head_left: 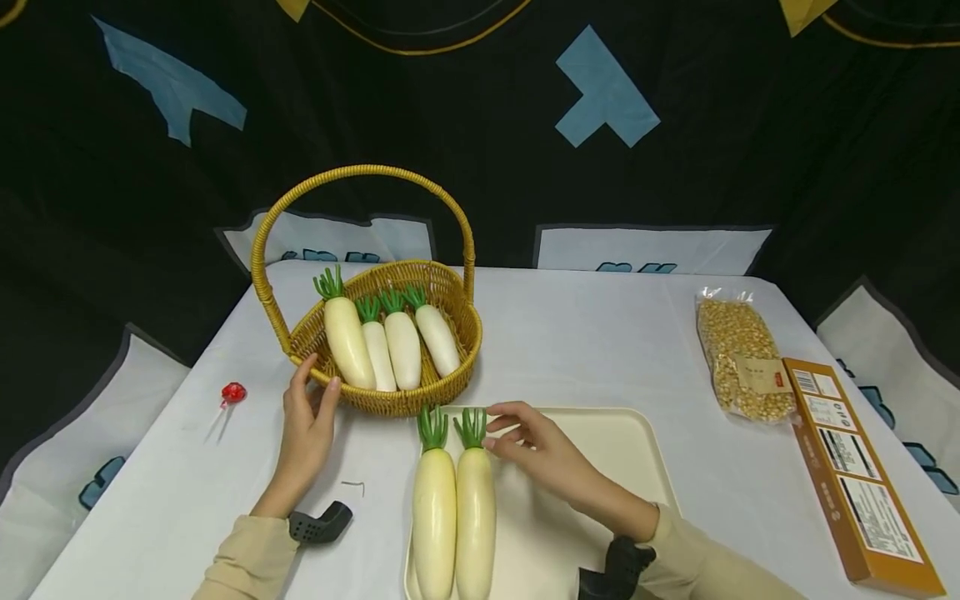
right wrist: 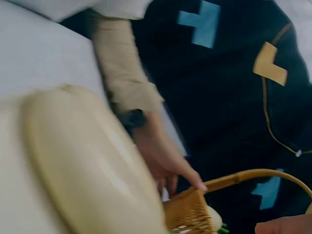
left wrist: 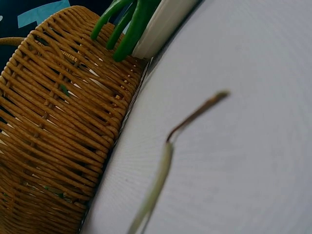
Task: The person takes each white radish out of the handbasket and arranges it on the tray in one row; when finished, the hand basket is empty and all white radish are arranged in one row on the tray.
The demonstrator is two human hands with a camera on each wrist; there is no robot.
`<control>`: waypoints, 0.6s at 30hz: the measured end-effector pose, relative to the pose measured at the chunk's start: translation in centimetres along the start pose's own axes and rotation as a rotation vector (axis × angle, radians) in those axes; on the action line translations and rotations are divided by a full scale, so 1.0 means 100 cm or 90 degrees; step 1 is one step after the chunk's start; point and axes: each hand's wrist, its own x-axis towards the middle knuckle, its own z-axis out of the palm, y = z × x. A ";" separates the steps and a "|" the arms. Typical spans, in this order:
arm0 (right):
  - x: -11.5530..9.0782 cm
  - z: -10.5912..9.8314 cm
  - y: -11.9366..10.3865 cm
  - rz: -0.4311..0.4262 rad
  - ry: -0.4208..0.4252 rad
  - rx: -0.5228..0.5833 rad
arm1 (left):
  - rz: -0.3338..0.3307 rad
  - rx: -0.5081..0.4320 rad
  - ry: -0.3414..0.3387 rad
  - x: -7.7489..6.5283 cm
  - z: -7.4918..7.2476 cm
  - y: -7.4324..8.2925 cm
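While your left hand [head_left: 306, 429] rests its fingertips against the left front rim of the wicker basket [head_left: 405, 406], its fingers extended rather than wrapped round it, your right hand [head_left: 536, 446] is loosely curled and grips nothing, its fingertips right beside the green leaves of the right-hand white radish [head_left: 475, 521]; you cannot tell whether they touch. That radish lies next to the left-hand white radish [head_left: 435, 521] along the left side of the cream tray [head_left: 585, 500], leaves towards the basket. Four smaller radishes [head_left: 403, 350] lean inside the basket. On the desk [head_left: 577, 333], you have a bent stem [head_left: 354, 483] and a red lollipop [head_left: 233, 392] to the left, and a bag of corn kernels [head_left: 738, 350] touching an orange box [head_left: 825, 467] at the right.
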 end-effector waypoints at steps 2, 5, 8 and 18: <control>0.012 -0.002 -0.006 0.015 -0.019 0.055 | 0.005 -0.003 0.001 0.001 0.000 0.000; 0.032 -0.006 -0.017 0.045 -0.091 0.167 | 0.003 -0.008 -0.002 0.002 0.000 -0.001; 0.054 -0.008 -0.026 0.086 -0.169 0.265 | -0.006 -0.012 -0.007 0.002 -0.001 -0.002; 0.120 0.000 -0.042 0.097 -0.090 0.230 | 0.006 -0.020 0.002 0.002 0.000 -0.005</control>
